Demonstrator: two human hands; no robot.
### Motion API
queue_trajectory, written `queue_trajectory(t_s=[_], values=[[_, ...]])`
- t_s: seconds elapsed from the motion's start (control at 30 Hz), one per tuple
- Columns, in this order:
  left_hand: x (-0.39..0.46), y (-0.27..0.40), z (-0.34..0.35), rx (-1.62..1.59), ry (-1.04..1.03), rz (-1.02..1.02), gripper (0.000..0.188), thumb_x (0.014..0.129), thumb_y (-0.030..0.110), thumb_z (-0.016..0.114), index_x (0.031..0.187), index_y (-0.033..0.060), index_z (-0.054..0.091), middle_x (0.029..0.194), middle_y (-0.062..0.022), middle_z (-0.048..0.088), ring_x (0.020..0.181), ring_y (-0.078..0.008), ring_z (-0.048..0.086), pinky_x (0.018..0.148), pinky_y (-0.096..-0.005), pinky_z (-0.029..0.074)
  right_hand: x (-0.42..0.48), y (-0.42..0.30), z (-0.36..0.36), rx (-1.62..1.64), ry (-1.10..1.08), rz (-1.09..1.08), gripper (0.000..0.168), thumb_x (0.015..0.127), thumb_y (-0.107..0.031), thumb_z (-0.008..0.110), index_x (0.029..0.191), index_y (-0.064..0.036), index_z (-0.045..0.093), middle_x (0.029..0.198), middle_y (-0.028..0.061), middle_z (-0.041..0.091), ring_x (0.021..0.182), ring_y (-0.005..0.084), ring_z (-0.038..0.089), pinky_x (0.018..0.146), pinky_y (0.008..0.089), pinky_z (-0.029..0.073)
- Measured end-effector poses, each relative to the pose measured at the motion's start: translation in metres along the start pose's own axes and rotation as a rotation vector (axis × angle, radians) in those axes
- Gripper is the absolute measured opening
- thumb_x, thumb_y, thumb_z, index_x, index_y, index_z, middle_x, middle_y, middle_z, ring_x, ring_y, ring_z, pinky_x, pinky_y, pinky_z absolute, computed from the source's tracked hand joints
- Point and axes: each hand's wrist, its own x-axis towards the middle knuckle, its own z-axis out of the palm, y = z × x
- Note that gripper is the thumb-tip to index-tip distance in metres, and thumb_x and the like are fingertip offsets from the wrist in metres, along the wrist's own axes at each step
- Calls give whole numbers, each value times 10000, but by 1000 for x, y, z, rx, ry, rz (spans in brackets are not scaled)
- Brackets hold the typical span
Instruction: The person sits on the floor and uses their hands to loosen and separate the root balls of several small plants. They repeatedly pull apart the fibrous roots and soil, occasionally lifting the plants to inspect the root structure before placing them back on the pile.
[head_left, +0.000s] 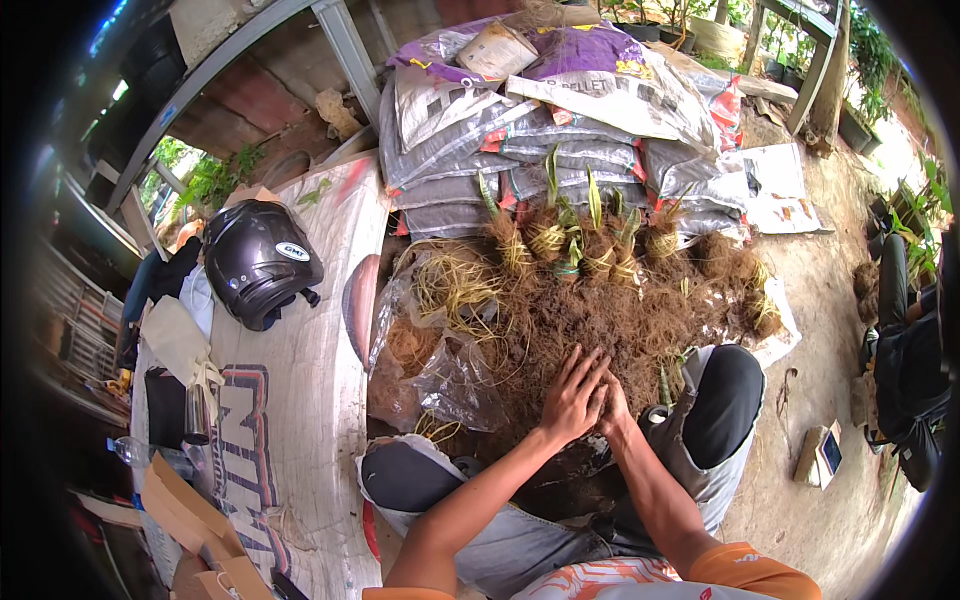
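Note:
My left hand (575, 396) rests on a heap of brown coir fibre (570, 322), its fingers stretched forward. Against it lies my right hand (615, 403), partly covered by the left fingers. Whatever may be between the palms is hidden. Beyond the heap stand several small plants with upright green leaves (594, 201), probably snake plants, their root balls (547, 241) wrapped in fibre and tied with yellowish strips. A tangle of the same strips (454, 289) lies left of the heap, near a clear plastic bag (459, 382). One more leafy shoot (664, 386) sticks up by my right knee.
Stacked grey sacks (570, 142) rise behind the plants. To the left, a black motorcycle helmet (259, 262) sits on a sheet-covered surface (322, 420), with cardboard (184, 510) and a plastic bottle (161, 456) near. At right, a dark-clothed person (911, 367) is beside a block (814, 459).

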Motion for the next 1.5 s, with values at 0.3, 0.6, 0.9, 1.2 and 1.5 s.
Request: queue_trajectory(t_s=[0.3,0.6,0.9,1.2,1.5], values=[[-17,-18,11,15,62,61,375,989,231,449,1257,57,644,1334,-140,602,1302,-388,499,1124,-533,356,-9,4,17,-194,73,-35,361,1046,-258,386,1313,-57,524,1203,91,629,993,182,653,790,303,592],[10,-4,-5,133,-22,25,521,1036,459,347,1398,136,537,1382,-42,588,1406,-344,386,1199,-541,191,-5,0,42,146,-30,-101,368,1047,-323,388,1310,-113,537,1237,112,621,1066,237,640,901,362,575],[39,-27,-84,-99,508,-138,389,1019,367,481,1211,48,594,1179,-138,666,1198,-293,573,1058,-463,398,1,-141,147,300,-53,-155,404,1002,-330,482,1321,-88,531,1302,152,596,1167,316,607,1009,509,525],[-47,-113,11,-11,-521,-795,380,929,367,648,1163,67,646,1068,-134,704,1019,-284,673,852,-402,520,6,-150,118,368,-153,-109,404,995,-354,486,1251,-66,610,1215,162,654,1076,341,648,948,523,547],[-88,-126,75,372,-464,-1163,876,918,598,538,1568,127,186,1619,-234,73,1437,-461,261,1150,-631,221,5,-148,129,341,-14,-106,491,959,-421,527,1314,-83,568,1268,134,620,1119,318,615,974,501,517]])
